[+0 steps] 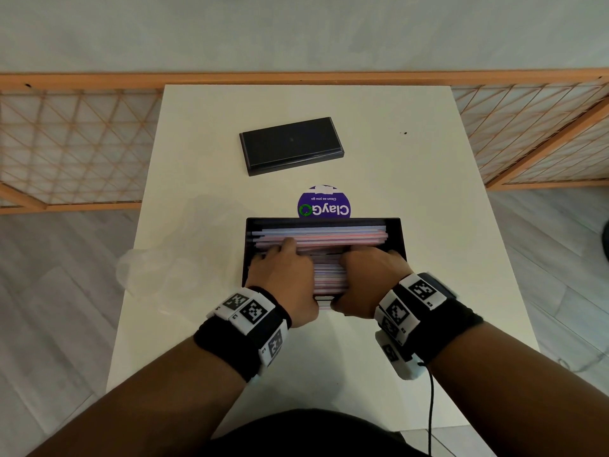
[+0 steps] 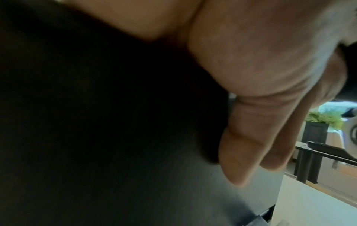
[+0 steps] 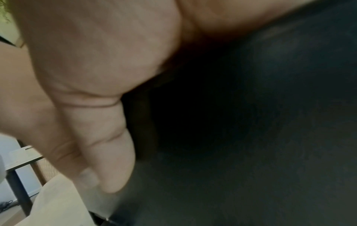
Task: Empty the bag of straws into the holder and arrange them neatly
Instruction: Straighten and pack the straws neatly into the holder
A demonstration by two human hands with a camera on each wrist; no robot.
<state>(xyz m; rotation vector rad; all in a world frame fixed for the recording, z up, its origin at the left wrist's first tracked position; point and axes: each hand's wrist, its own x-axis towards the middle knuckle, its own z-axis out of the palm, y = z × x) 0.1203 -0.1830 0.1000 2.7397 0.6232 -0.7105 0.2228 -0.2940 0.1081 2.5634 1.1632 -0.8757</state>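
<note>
Your left hand (image 1: 286, 272) has its fingers (image 1: 286, 246) stretched forward and lying flat on the straws (image 1: 329, 237), while your right hand (image 1: 369, 278) curls its fingers down into the same pile; whether they actually pinch any straws you cannot tell from the head view. In the wrist views each thumb lies along the dark outer wall of the holder (image 1: 395, 237). The pink, white and pale blue straws lie lengthwise, side to side, inside the black open-topped holder, which stands on the white worktop (image 1: 412, 179) in front of you. A crumpled clear bag (image 1: 171, 252) lies just left of the holder. A round purple sticker (image 1: 324, 202) shows behind it, and farther back lies a flat black lid (image 1: 291, 145).
</note>
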